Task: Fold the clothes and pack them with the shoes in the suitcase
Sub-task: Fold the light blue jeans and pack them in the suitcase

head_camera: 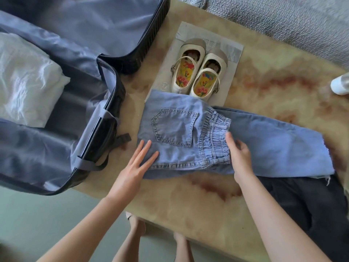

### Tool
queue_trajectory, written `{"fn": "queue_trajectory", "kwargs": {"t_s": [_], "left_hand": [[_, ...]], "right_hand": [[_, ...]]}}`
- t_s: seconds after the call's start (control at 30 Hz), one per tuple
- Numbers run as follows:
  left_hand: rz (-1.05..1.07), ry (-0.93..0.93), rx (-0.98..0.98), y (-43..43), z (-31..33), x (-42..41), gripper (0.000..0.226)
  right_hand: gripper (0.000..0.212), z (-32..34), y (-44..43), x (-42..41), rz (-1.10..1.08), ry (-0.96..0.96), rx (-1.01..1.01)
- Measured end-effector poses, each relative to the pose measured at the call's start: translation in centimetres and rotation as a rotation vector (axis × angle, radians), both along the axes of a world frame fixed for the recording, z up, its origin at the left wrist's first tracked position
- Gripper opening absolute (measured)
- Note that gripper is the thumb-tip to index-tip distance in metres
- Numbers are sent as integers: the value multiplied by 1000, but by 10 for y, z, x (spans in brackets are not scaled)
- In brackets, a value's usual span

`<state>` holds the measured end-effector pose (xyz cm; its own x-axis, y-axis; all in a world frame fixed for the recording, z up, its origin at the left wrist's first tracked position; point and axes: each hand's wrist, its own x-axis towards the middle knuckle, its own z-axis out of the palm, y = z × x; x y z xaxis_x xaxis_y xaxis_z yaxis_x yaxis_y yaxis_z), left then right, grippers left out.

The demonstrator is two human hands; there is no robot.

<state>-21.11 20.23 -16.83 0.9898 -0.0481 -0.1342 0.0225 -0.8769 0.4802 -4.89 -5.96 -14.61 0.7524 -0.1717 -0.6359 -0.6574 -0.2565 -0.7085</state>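
Note:
Light blue jeans [268, 144] lie across the tan table, their waist part folded over the legs with the back pocket up. My left hand [135, 163] presses flat on the folded part's left edge. At the elastic waistband, my right hand [239, 156] rests with fingers straight on the cloth. A pair of cream shoes [198, 72] with flowered insoles stands on grey paper just beyond the jeans. The open dark suitcase [105, 95] lies at the left, a folded white garment [28, 78] inside it. A dark garment [309, 205] lies at the right, partly under the jeans.
A white bottle [340, 85] lies at the table's right edge. A grey textured sofa [283, 17] runs along the far side. The suitcase's near half overhangs the table's left edge above a green floor [37, 220]. Bare feet show below the table's near edge.

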Motion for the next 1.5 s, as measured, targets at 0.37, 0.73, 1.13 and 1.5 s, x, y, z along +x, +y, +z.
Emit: {"fn": "queue_trajectory", "kwargs": {"t_s": [0.37,0.73,1.13,1.5], "left_hand": [[-113,16,92,9,-5,-15,103],[-11,93,133,1,2,33,63],[17,67,235,-3,1,103,78],[601,323,-299,0,12,126,79]], "right_hand": [[45,-10,18,-7,23,-361,-314],[95,-19,26,-46,697,-607,-624],[99,-13,38,-20,860,-609,-705],[109,-26,31,-16,930,-468,-655]]}}
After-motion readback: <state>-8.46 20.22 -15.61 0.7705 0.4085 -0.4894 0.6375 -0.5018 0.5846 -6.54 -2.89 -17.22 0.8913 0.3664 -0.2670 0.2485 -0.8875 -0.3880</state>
